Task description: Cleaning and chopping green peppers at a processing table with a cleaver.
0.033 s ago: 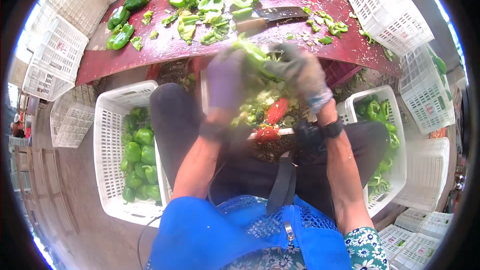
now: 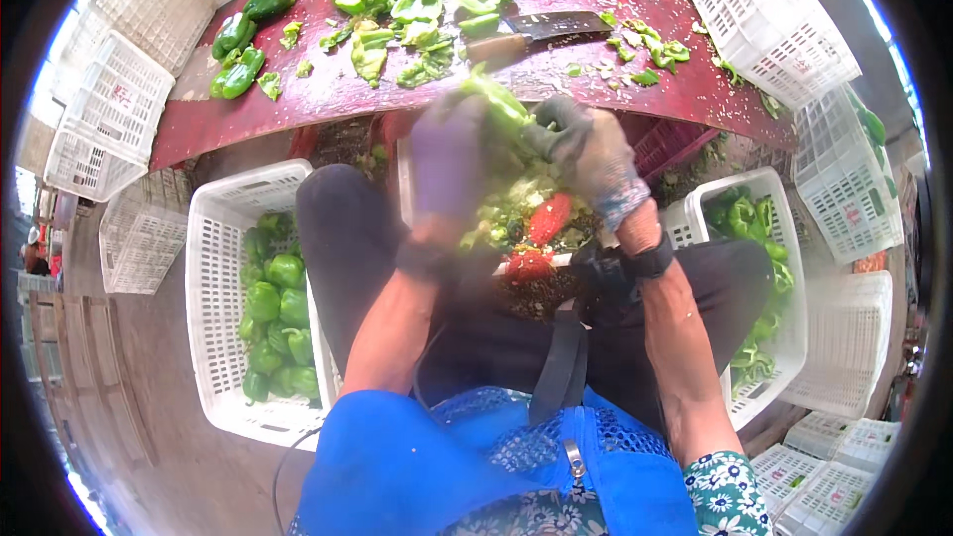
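Between my two gloved hands is a pale green bell pepper [image 2: 499,102], opened or partly cut. My left hand [image 2: 449,151], in a purple glove and smeared by motion, is closed around its left side. From the right, my right hand [image 2: 592,147], in a dark-fingered glove, has its fingers bent against the pepper; whether it grips the flesh or the core is hidden. Below them a white crate [image 2: 405,179] between my knees holds pepper scraps [image 2: 516,203] and red pieces [image 2: 549,219]. A cleaver [image 2: 561,27] with a wooden handle lies on the red table [image 2: 328,104].
Whole green peppers fill a white crate [image 2: 220,337] at my left; another crate [image 2: 794,337] at my right holds green peppers too. Cut pepper pieces [image 2: 417,5] and whole peppers [image 2: 238,74] lie on the table. Stacked white crates [image 2: 759,25] stand at both sides.
My right hand and wrist have shifted slightly left and show more sharply. The left hand stays on the pepper with little visible movement.
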Demonstrator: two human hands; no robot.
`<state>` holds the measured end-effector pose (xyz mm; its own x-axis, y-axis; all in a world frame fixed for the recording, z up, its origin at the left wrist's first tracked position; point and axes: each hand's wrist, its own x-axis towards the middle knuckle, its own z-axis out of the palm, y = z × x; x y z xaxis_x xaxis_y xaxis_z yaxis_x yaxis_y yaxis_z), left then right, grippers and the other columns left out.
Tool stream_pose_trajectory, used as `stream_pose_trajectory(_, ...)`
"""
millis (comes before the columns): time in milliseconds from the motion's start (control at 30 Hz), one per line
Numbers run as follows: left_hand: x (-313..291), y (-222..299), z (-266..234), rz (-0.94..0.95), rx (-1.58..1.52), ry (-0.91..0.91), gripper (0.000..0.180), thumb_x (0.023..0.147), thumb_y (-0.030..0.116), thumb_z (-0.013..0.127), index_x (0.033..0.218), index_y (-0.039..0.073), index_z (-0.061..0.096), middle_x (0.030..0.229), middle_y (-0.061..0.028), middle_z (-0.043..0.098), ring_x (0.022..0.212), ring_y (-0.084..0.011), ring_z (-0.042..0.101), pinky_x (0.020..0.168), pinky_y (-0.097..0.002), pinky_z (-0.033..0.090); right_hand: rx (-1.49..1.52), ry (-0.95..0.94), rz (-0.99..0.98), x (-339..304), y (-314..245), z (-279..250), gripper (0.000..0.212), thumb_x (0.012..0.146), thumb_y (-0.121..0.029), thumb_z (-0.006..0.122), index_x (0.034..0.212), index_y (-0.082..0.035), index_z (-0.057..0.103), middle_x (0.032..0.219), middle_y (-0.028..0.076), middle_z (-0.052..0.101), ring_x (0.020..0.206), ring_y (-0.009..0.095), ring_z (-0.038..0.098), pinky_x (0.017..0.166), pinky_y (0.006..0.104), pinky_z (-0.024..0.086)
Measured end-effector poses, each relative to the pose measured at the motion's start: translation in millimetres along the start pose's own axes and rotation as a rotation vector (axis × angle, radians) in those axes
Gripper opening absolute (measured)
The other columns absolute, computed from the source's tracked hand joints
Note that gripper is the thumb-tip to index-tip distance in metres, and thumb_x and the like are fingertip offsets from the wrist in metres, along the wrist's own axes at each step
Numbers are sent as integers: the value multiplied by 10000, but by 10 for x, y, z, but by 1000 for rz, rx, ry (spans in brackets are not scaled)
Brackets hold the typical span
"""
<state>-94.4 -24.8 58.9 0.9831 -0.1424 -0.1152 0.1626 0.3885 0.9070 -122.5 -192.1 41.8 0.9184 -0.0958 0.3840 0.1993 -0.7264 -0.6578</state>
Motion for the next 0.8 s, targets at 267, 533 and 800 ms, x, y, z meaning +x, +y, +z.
stream_pose_trajectory(267,136,-93,-169,28,-72,69,171,950,173,529,998,31,612,808,-58,626,662,-148,612,541,-273,514,76,75,146,-199,310,-231,298,897,-246,671,1145,-79,664,992,92,657,820,164,641,720,291,539)
stream_pose_trajectory(533,292,-518,-47,457,657,-380,197,925,228,581,965,41,631,867,-78,633,826,-208,635,729,-325,534,327,-49,381,-308,-90,-485,389,911,-87,640,1297,-55,603,1081,79,692,892,99,620,766,244,517)
stream_pose_trajectory(800,1866,-162,-268,512,990,204,202,867,163,611,996,44,710,863,-102,707,714,-176,647,672,-296,525,-166,626,396,-1210,827,-2296,406,959,-269,436,1204,-23,646,1165,131,631,998,193,616,739,266,554)
